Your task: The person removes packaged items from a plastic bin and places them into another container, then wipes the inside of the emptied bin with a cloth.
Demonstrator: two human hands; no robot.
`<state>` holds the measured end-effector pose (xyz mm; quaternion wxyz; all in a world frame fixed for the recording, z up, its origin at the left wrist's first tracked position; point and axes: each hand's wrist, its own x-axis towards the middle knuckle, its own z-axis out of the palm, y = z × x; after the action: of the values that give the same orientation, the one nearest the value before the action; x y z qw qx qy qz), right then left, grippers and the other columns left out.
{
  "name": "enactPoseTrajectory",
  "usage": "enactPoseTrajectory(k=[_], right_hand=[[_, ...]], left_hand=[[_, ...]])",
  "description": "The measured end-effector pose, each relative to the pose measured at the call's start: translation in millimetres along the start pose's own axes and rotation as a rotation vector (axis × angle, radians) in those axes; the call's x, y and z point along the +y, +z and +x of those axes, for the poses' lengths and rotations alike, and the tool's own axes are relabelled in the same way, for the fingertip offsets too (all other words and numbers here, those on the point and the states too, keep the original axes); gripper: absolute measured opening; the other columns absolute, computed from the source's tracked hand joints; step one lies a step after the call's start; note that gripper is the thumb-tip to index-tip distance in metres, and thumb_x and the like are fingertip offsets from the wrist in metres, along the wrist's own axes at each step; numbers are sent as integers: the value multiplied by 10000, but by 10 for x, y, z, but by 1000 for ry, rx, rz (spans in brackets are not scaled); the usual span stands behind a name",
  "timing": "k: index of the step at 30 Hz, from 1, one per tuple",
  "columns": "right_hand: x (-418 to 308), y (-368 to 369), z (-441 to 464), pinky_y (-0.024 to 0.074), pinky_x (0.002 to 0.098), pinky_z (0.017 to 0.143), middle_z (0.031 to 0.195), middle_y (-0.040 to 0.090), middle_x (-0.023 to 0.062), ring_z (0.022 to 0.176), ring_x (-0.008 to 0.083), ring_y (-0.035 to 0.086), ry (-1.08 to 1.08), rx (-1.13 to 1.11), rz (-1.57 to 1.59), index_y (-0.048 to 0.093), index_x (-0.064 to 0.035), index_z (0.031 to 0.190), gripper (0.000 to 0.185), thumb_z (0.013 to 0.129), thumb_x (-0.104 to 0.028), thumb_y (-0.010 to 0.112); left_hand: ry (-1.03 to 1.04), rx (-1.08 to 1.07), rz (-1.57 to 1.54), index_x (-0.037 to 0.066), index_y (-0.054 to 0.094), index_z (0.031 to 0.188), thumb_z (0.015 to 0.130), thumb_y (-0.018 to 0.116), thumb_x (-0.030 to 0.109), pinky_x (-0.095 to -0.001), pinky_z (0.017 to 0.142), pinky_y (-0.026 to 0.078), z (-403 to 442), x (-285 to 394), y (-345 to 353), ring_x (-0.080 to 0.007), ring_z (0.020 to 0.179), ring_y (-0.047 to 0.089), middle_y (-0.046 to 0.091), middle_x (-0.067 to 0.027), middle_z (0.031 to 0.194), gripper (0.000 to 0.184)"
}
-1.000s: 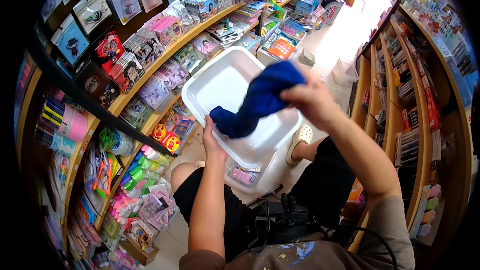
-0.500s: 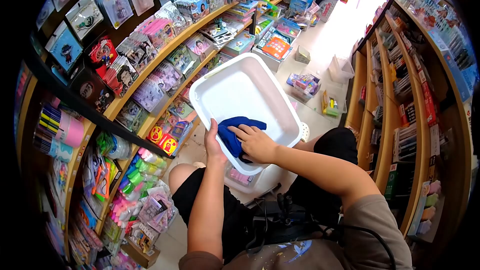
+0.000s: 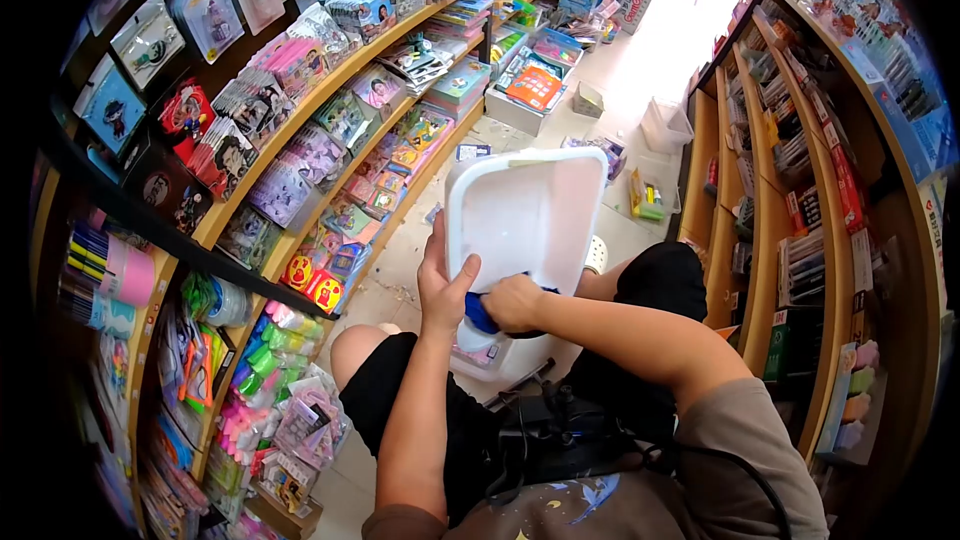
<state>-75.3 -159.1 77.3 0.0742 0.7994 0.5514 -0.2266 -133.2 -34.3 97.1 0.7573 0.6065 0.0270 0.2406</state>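
Note:
A white plastic bin is tilted up on edge in front of my knees, its hollow side facing me. My left hand grips its left rim, with the thumb on the near side. Low in the bin, my right hand is closed around a dark blue cloth, pressing it near the bottom wall. Most of the cloth is hidden under my fingers. Below the bin, a clear container with pink items shows in part.
Shelves of packaged stationery rise on my left, and wooden shelves with books stand on my right. On the floor ahead are a small clear tub with yellow and green items, a translucent bin and a small box.
The bin has been tipped more upright. My right hand has moved lower in it and bunched the cloth, which was spread under flat fingers before. My left hand still holds the rim.

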Motion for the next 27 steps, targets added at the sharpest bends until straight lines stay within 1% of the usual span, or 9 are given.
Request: enactPoseTrajectory(k=[2, 5, 8, 11, 14, 16, 20, 21, 27], right_hand=[[180, 67, -131, 508, 394, 705, 837, 662, 164, 788, 319, 649, 45, -143, -55, 667, -57, 807, 177, 714, -160, 558], [361, 116, -340, 507, 389, 700, 837, 660, 167, 797, 313, 648, 116, -52, 2, 658, -65, 854, 193, 720, -151, 549], [374, -90, -442, 502, 391, 677, 796, 644, 147, 765, 314, 635, 342, 186, 115, 629, -62, 871, 182, 723, -122, 540], [447, -186, -432, 478, 420, 672, 829, 574, 139, 798, 317, 578, 375, 659, 96, 567, -56, 898, 210, 693, -104, 564], [417, -104, -361, 448, 400, 743, 920, 554, 144, 915, 308, 539, 356, 575, -35, 538, -39, 945, 270, 692, -127, 579], [340, 93, -264, 387, 388, 834, 976, 534, 160, 991, 312, 488, 341, 578, -181, 525, -20, 1015, 409, 692, -239, 646], [259, 86, -233, 439, 417, 781, 927, 571, 190, 889, 349, 545, 376, 579, 168, 570, -28, 1017, 439, 686, -298, 669], [248, 59, -243, 450, 423, 767, 916, 581, 200, 870, 360, 554, 386, 586, 261, 583, -22, 1002, 438, 681, -305, 674], [-252, -58, -57, 469, 451, 758, 821, 608, 236, 808, 394, 588, 246, 565, 629, 576, 33, 941, 379, 715, -259, 661]], left_hand=[[46, -70, 129, -35, 297, 1373, 790, 644, 130, -330, 996, 326, 21, 81, -44, -240, 1187, 437, 425, -148, 1301, 699], [106, -87, 187, -32, 288, 1379, 765, 668, 135, -334, 991, 333, 89, 38, -64, -240, 1190, 432, 430, -149, 1287, 741], [-14, -55, 44, -29, 288, 1379, 752, 677, 131, -333, 990, 335, 147, 23, -159, -233, 1190, 431, 432, -146, 1282, 755], [-64, -20, -49, -31, 294, 1375, 753, 669, 112, -330, 993, 331, 171, 110, -178, -225, 1190, 431, 428, -143, 1292, 741], [-27, 26, -79, -30, 308, 1366, 761, 649, 85, -321, 998, 322, 148, 108, -165, -211, 1182, 437, 438, -136, 1292, 704], [-2, 85, -97, -26, 310, 1366, 767, 650, 90, -316, 997, 321, 127, 109, -155, -207, 1173, 444, 450, -130, 1284, 699], [13, 205, -178, -30, 347, 1334, 815, 625, 107, -305, 959, 351, 88, 178, -145, -196, 1101, 485, 494, -115, 1224, 604], [80, 239, -146, 0, 411, 1248, 862, 604, 147, -323, 898, 412, 115, 136, -149, -207, 1013, 538, 534, -114, 1146, 456], [30, 398, -315, -18, 421, 1240, 890, 565, 172, -343, 882, 426, 166, 38, -83, -227, 1008, 546, 530, -135, 1150, 424]])
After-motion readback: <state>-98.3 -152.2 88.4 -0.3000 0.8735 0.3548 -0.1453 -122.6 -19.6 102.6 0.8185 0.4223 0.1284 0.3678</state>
